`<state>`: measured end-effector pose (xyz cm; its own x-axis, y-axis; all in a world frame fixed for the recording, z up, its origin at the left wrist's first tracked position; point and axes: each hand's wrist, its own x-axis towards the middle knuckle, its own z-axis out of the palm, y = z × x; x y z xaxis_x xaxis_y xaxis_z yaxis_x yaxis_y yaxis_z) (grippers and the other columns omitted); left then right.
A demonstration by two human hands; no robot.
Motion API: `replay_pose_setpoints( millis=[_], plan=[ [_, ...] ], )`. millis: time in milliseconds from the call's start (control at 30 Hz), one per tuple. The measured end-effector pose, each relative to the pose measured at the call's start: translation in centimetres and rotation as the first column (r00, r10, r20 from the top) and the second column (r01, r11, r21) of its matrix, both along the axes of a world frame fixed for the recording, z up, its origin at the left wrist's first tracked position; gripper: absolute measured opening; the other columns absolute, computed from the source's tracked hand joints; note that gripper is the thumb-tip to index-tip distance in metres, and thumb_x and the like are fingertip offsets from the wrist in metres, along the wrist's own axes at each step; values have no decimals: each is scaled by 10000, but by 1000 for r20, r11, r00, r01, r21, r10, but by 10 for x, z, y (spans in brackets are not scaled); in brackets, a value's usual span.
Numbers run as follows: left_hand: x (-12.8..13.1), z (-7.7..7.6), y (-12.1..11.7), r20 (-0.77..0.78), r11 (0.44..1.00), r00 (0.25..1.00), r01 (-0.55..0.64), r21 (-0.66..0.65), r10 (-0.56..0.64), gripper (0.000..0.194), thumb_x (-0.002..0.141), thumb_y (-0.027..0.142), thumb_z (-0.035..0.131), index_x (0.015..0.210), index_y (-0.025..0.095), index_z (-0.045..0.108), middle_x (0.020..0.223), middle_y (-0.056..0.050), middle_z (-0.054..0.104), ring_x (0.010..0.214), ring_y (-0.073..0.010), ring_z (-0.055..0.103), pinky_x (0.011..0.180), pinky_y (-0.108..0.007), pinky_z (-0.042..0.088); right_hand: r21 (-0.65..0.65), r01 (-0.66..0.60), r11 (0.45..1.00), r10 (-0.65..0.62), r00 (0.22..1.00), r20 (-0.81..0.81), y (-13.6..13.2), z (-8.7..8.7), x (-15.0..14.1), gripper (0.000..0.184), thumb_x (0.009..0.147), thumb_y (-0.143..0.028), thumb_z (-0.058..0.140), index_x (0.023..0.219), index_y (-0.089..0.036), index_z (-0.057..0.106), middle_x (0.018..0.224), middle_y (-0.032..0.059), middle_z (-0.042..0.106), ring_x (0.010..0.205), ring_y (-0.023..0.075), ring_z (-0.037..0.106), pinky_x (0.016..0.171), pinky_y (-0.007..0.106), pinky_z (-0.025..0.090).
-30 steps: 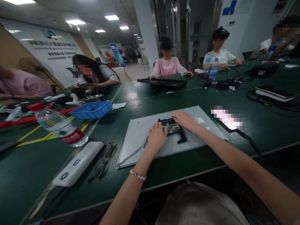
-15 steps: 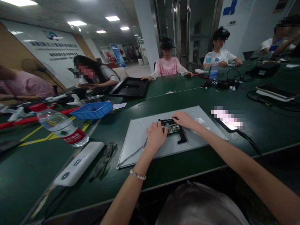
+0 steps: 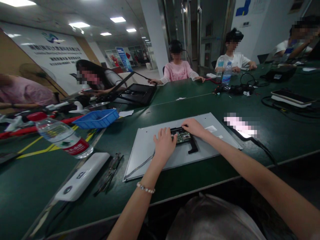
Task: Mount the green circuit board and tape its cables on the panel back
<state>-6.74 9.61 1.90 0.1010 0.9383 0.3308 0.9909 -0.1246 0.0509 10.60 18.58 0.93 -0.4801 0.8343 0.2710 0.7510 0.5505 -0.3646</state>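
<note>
The clearest change over the last second is across the desk (image 3: 160, 188), not under our hands. Reading a clock laid on the grey panel (image 3: 180, 160), with twelve away from us, the co-worker (image 3: 176, 71) at twelve held a black cover nearly straight ahead; that black cover (image 3: 141, 95) is now at eleven, with a thin black frame (image 3: 122, 84) raised above it.

On our side, little has altered. The circuit board (image 3: 183, 137) lies in its black bracket (image 3: 193, 146) close to the panel's middle, the bracket's foot pointing towards four. Our left hand (image 3: 165, 141) lies over its nine-o'clock end, fingers spread, with the thumb by the board's edge; the palm hides the contact, so we cannot tell whether it grasps or merely rests. Our right hand (image 3: 194, 127) is at one, fingertips bent together at the bracket's far corner; it seems to pinch there, but we cannot be sure. The cable (image 3: 141, 165) runs out towards eight.

We judge, then, that the work has hardly moved on: bracket and board keep their place on the panel, steadied from two sides, and the shift opposite does not disturb them. The glasses (image 3: 111, 171) at eight and the lit device (image 3: 240, 126) at two lie clear of the panel.
</note>
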Motion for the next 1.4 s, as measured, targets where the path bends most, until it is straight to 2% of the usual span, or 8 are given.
replay_pose_setpoints(
  millis=[133, 333, 533, 733, 867, 967, 1167, 1400],
  plan=[
    [2, 8, 1, 52, 982, 982, 178, 58, -181, 412, 970, 346, 369, 1317, 150, 473, 1408, -137, 466, 1317, -250, 405, 1091, -409, 326, 5, -2, 1000, 2, 1000, 4, -2, -1, -4, 259, 927, -203, 484, 900, -160, 738, 943, 104, 725, 929, 196, 633, 846, 268, 429],
    [9, 14, -4, 65, 932, 930, 361, 27, -362, 401, 971, 315, 369, 1335, 179, 469, 1406, -93, 474, 1300, -215, 423, 1116, -376, 307, 30, -1, 1000, 2, 998, -58, -5, 11, 8, 268, 935, -200, 475, 1061, -150, 705, 1116, 112, 695, 1059, 202, 614, 940, 298, 418],
    [6, 13, -5, 46, 899, 901, 434, -59, -431, 386, 968, 252, 348, 1312, 167, 501, 1369, -85, 513, 1271, -206, 454, 1094, -360, 337, -38, 42, 998, -43, 999, -29, -11, 34, 72, 290, 852, -168, 539, 1076, -169, 724, 1166, 94, 684, 1095, 240, 614, 974, 346, 434],
    [8, 12, -7, 10, 775, 787, 610, -163, -617, 392, 972, 320, 378, 1314, 176, 501, 1360, -87, 526, 1269, -206, 464, 1092, -365, 343, -197, 161, 967, -175, 983, -57, -18, 12, 131, 351, 798, -215, 590, 1128, -199, 711, 1134, 88, 694, 1026, 254, 642, 867, 342, 499],
    [10, 10, -7, 1, 760, 770, 630, -161, -638, 405, 979, 316, 359, 1341, 174, 475, 1379, -83, 513, 1288, -203, 448, 1093, -361, 340, -303, 126, 945, -153, 986, -65, -22, -3, 130, 388, 772, -289, 641, 1147, -208, 699, 1128, 83, 694, 1004, 247, 643, 873, 345, 494],
    [9, 10, -7, -5, 758, 768, 631, -165, -640, 405, 976, 294, 361, 1344, 171, 474, 1378, -80, 514, 1289, -201, 447, 1094, -355, 338, -295, 103, 950, -121, 992, -43, -22, -7, 122, 393, 755, -296, 657, 1133, -198, 702, 1150, 86, 682, 1018, 246, 631, 877, 331, 484],
    [9, 8, -5, -6, 762, 772, 625, -170, -635, 413, 976, 297, 359, 1362, 188, 457, 1402, -76, 492, 1290, -199, 448, 1094, -359, 338, -268, 218, 939, -213, 976, 46, -22, -8, 124, 356, 748, -305, 651, 1079, -189, 718, 1010, 99, 697, 875, 233, 647, 756, 312, 483],
    [10, 7, -5, -34, 775, 780, 615, -148, -625, 396, 967, 276, 380, 1342, 197, 478, 1386, -77, 504, 1264, -211, 467, 1075, -375, 361, -398, 160, 903, -232, 963, -139, -28, -2, 119, 224, 740, -265, 636, 920, -181, 738, 926, 79, 702, 776, 196, 650, 660, 285, 490]
  ],
)
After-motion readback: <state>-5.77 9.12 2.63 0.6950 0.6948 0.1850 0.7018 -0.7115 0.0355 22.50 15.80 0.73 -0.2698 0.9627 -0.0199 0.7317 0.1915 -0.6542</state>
